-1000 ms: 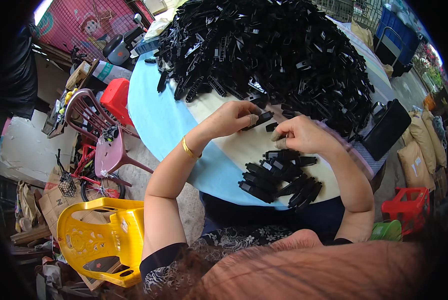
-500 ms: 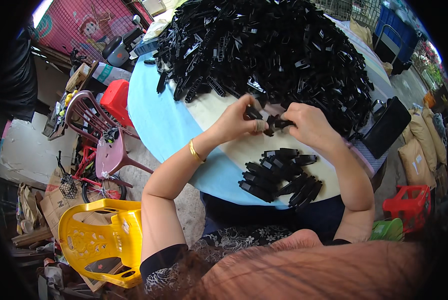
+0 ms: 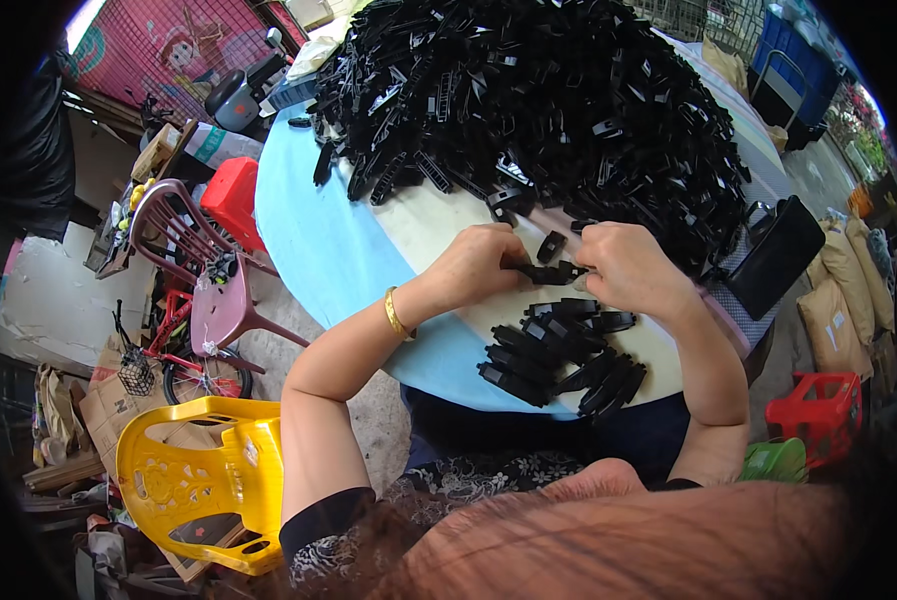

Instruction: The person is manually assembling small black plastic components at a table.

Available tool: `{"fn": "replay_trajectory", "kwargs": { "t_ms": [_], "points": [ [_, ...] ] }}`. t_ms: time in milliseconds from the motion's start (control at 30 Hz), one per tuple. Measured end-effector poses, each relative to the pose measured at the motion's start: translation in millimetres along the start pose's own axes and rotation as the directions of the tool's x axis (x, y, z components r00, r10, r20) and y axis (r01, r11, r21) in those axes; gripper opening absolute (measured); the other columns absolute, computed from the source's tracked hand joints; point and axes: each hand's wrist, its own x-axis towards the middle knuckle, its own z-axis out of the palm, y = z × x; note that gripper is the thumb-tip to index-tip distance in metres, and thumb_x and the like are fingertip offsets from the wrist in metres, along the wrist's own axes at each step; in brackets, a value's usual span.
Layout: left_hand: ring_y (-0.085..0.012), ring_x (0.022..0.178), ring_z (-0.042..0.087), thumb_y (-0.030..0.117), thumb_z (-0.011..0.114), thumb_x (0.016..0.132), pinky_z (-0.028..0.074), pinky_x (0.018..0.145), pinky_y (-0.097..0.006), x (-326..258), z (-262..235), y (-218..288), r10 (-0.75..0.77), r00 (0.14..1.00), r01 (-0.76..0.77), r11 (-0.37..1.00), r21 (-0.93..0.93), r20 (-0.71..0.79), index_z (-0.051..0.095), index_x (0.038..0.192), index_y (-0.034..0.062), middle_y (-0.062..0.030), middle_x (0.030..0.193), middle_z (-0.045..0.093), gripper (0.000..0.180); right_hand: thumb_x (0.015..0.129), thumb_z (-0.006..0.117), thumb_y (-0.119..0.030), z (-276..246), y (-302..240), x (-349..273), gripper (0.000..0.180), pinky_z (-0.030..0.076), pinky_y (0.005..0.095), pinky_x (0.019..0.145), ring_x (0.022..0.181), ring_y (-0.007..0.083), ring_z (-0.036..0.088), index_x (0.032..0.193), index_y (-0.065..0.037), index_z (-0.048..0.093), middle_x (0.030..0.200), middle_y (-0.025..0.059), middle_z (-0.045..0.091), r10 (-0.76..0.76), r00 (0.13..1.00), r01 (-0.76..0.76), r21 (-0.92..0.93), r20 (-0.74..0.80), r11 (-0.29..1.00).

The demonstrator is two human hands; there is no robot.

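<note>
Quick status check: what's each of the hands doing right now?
Left hand: closed, holding black plastic between the hands.
Right hand: closed on that plastic's other end; one piece or two, cannot be told.

On the left I am seeing a yellow plastic chair (image 3: 258, 470), and beyond it a pink chair (image 3: 220, 315) is standing, with something dark lying on its seat. Near this chair a small red bicycle (image 3: 175, 320) is showing its dark basket (image 3: 133, 372). Farther back, a scooter (image 3: 233, 105) is standing close to a pink sheet (image 3: 173, 55) — it is carrying a cartoon figure. On the right a black bag (image 3: 773, 260) is lying, and tan sacks (image 3: 830, 325) are standing beyond it — below them a red openwork plastic thing (image 3: 816, 415) is resting.
</note>
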Motion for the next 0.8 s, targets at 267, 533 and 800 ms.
{"fn": "replay_trajectory", "kwargs": {
  "t_ms": [267,533,800],
  "points": [
    [-0.0274,0.073,0.061,0.009,0.074,0.066,0.05,0.067,-0.034,1.4,9.5,3.3,0.118,0.993,-0.117,0.993,-0.018,0.011,0.067,0.084,0.0007,-0.0114,0.077,0.061,0.02,0.068,0.064,-0.01,14.9,-7.2,6.6,0.007,0.05,0.0381,0.07,0.076,0.0283,0.061,0.07,-0.004,0.067,0.076,0.0104,0.061,-0.069,0.996,0.075,0.114,-0.055,0.991],
    [-0.0286,0.094,0.055,-0.003,0.061,0.069,0.049,0.081,-0.034,21.1,-27.7,-41.6,0.201,0.897,0.027,0.864,0.503,-0.393,0.068,0.101,0.0097,-0.0106,0.097,0.056,0.035,0.071,0.058,-0.002,20.9,5.2,19.2,0.028,0.049,0.0334,0.071,0.085,0.0263,0.055,0.098,-0.005,0.065,0.09,0.006,0.06,-0.093,0.928,0.127,0.074,-0.36,0.989],
    [-0.0275,0.097,0.049,0.009,0.067,0.067,0.044,0.078,-0.037,20.5,-20.3,-45.2,0.297,0.907,0.005,0.7,0.714,-0.297,0.058,0.086,0.0055,-0.009,0.101,0.052,0.021,0.067,0.064,-0.004,30.8,-2.3,14.7,0.026,0.048,0.0344,0.074,0.084,0.0252,0.056,0.093,-0.003,0.064,0.086,0.0094,0.058,-0.129,0.974,0.149,0.098,-0.186,0.984]
  ]
}}
